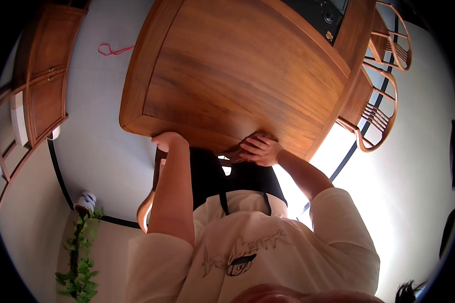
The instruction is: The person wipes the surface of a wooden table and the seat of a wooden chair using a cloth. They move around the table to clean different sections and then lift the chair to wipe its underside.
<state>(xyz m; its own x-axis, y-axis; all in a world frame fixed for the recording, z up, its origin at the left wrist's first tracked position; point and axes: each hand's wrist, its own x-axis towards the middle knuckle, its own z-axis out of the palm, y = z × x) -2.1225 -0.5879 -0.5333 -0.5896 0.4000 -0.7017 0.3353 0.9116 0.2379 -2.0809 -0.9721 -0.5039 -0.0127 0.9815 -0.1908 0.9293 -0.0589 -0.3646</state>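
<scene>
A wooden table with a framed top stands before me. My left hand is at its near left edge, the wrist bent; most of its fingers are hidden. At the near edge, right of the middle, my right hand lies over a crumpled brown cloth, its fingers pointing left across it. Part of the cloth shows on the tabletop and part hangs at the rim.
Wooden chairs stand along the right side. A black inset panel is at the table's far right. A red cord shows beyond the left edge. Farther left are a wooden cabinet and a potted trailing plant.
</scene>
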